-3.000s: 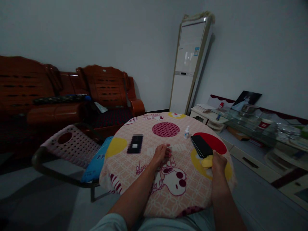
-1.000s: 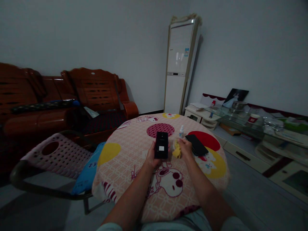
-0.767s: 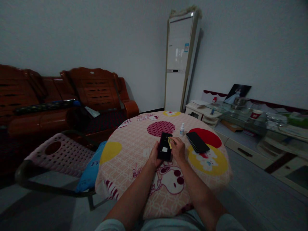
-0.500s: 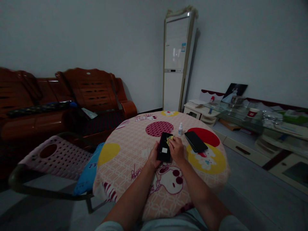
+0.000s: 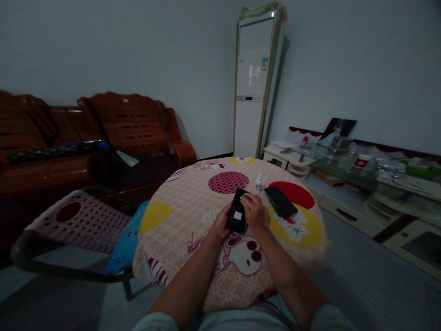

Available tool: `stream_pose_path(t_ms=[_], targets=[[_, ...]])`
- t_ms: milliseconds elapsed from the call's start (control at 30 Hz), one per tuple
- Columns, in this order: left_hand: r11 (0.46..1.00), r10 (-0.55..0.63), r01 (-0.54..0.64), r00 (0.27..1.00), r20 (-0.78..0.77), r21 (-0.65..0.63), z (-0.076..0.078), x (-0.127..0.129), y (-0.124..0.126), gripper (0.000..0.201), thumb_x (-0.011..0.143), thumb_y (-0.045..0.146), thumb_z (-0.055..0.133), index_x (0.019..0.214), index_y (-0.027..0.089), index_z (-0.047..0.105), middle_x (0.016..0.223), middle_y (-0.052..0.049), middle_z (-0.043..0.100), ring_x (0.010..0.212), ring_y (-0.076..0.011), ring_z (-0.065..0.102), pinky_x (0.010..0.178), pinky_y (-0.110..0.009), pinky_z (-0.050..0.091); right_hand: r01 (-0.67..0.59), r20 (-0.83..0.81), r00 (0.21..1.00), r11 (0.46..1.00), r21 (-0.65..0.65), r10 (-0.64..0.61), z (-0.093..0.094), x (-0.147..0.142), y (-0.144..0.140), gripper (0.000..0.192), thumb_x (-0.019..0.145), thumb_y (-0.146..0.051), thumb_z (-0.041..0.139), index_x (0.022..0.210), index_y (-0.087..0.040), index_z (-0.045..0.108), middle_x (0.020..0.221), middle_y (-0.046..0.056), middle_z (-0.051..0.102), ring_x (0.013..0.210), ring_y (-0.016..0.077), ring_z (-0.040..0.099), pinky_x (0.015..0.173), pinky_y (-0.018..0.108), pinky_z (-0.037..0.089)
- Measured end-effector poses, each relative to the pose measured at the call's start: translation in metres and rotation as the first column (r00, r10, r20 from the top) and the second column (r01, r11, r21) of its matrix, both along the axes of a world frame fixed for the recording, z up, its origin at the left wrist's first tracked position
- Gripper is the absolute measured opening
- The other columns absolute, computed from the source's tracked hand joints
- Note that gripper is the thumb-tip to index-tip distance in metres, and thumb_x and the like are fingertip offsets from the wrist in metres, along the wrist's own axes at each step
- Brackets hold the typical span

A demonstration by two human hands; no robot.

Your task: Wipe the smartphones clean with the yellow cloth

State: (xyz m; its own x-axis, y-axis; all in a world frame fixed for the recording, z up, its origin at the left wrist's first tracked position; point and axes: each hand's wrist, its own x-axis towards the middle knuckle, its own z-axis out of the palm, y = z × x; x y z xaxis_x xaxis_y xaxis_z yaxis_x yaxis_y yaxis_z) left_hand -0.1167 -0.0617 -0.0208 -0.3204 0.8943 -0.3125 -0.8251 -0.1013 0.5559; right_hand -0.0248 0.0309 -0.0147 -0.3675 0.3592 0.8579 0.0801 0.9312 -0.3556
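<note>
My left hand (image 5: 222,224) clasped the black phone (image 5: 237,216) above the table (image 5: 193,207) centre; my right hand (image 5: 253,212) pinched the yellow cloth (image 5: 243,197) against its top edge. Judged best: light, even strokes, phone steadied.

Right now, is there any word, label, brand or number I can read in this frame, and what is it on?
None can be read.
White sticker on the black phone in the left hand: blank or too small.
Label on the small bottle: too small.
Blue sticker on the standing air conditioner: blurred.
Red cup on the glass stand: print blurred.
Tablecloth: cartoon figures; lettering unreadable.
</note>
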Motion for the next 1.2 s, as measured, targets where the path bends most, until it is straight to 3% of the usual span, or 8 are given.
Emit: stream_pose_path(t_ms=[133,233,433,600,833,933,1100,1200], targets=[[0.999,0.044,-0.044,0.999,-0.012,0.006,-0.001,0.001,0.0,0.027,0.091,0.034,0.051,0.094,0.012,0.066,0.083,-0.008,0.071,0.073,-0.0165,0.067,0.077,-0.026,0.051,-0.073,0.062,0.996,0.996,0.059,0.069,0.001,-0.002,-0.012,0.025,0.094,-0.018,0.046,0.094,-0.018,0.071,0.088,0.008,0.064,0.088,0.02,0.055,0.08,0.035,0.048],[0.998,0.064,-0.063,0.995,-0.07,0.022,-0.001,0.003,-0.001,0.022,0.089,0.03,0.054,0.095,0.012,0.066,0.084,-0.006,0.07,0.074,-0.0159,0.066,0.075,-0.026,0.051,-0.042,0.035,0.999,0.997,0.063,0.04,0.0,-0.003,-0.006,0.024,0.094,-0.018,0.046,0.095,-0.019,0.071,0.09,0.008,0.063,0.089,0.0201,0.054,0.082,0.036,0.047],[0.997,-0.079,0.076,0.981,-0.177,-0.024,0.001,0.011,-0.005,0.03,0.081,0.039,0.063,0.097,0.014,0.066,0.08,-0.007,0.069,0.07,-0.0211,0.065,0.067,-0.034,0.053,0.073,-0.016,0.997,0.997,0.03,-0.073,0.0,0.001,0.006,0.024,0.094,-0.019,0.046,0.093,-0.019,0.07,0.087,0.007,0.062,0.086,0.0202,0.053,0.08,0.035,0.046],[1.0,0.003,0.001,0.981,-0.195,0.017,0.002,0.011,-0.005,0.024,0.079,0.034,0.066,0.093,0.014,0.066,0.08,-0.005,0.068,0.07,-0.0169,0.064,0.071,-0.029,0.052,0.048,0.005,0.999,0.997,0.061,-0.049,-0.001,-0.002,0.0,0.025,0.094,-0.018,0.045,0.094,-0.02,0.07,0.088,0.007,0.063,0.088,0.02,0.053,0.081,0.034,0.046],[0.984,-0.175,0.175,0.957,-0.233,-0.02,0.001,0.011,-0.009,0.032,0.081,0.042,0.063,0.099,0.016,0.063,0.082,-0.008,0.068,0.069,-0.0225,0.065,0.063,-0.036,0.054,0.149,-0.033,0.988,0.988,0.037,-0.148,0.002,0.001,0.013,0.025,0.095,-0.019,0.045,0.091,-0.017,0.07,0.084,0.008,0.063,0.084,0.0207,0.053,0.08,0.034,0.044],[0.99,-0.136,0.139,0.962,-0.239,-0.007,0.005,0.013,-0.01,0.026,0.082,0.037,0.063,0.096,0.015,0.064,0.08,-0.008,0.068,0.067,-0.0217,0.065,0.062,-0.035,0.054,0.124,-0.01,0.992,0.992,0.029,-0.124,0.001,0.002,0.009,0.026,0.095,-0.018,0.044,0.092,-0.018,0.07,0.085,0.008,0.062,0.084,0.0205,0.052,0.08,0.034,0.044],[0.999,0.032,-0.032,0.972,-0.234,0.0,0.009,0.013,-0.009,0.02,0.081,0.03,0.065,0.091,0.014,0.066,0.079,-0.005,0.068,0.07,-0.0175,0.064,0.067,-0.028,0.053,0.038,0.027,0.999,0.997,0.061,-0.04,-0.001,-0.002,-0.004,0.026,0.095,-0.017,0.044,0.094,-0.02,0.069,0.09,0.007,0.063,0.087,0.0197,0.053,0.082,0.034,0.045],[0.999,-0.032,0.033,0.966,-0.256,0.0,0.008,0.012,-0.009,0.024,0.081,0.035,0.065,0.094,0.014,0.066,0.081,-0.006,0.068,0.072,-0.0192,0.065,0.067,-0.031,0.054,0.076,0.017,0.997,0.996,0.056,-0.077,-0.001,-0.002,0.0,0.025,0.095,-0.018,0.044,0.092,-0.02,0.069,0.087,0.007,0.062,0.086,0.0199,0.053,0.081,0.034,0.045]])
